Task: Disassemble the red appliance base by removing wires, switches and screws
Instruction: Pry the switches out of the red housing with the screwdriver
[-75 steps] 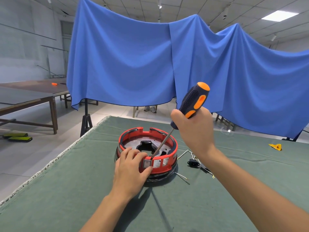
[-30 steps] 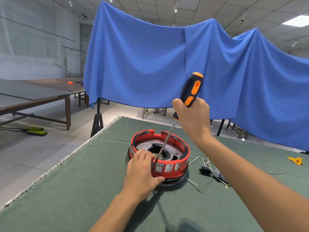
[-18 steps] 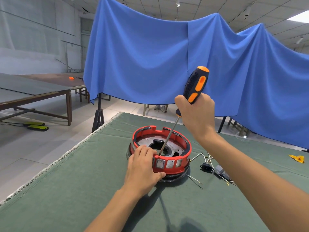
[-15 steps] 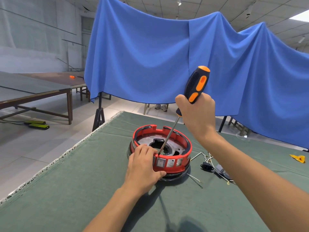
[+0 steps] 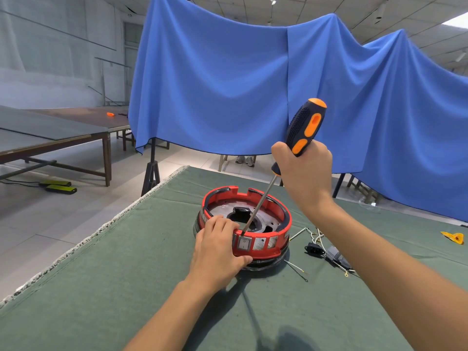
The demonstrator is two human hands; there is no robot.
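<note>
Screwdriver point(image 5: 302, 134) tip lowered, seemingly to the switch point(image 5: 245, 243) (right hand point(image 5: 304, 173) gripping), left hand point(image 5: 217, 257) clasping red base point(image 5: 273, 249).

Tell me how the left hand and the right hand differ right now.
The left hand grips the red appliance base at its near rim, low on the table; the right hand grips the screwdriver, raised above the base. The left shows its back to the camera, the right stands upright. Both are bare.

I'm looking into a large workshop hall: green felt-covered surface point(image 5: 126, 287) below me, long wooden tables point(image 5: 58, 138) at ten o'clock, blue cloth backdrop point(image 5: 228, 84) at twelve, tiled floor point(image 5: 50, 219), panelled ceiling point(image 5: 367, 8).
</note>
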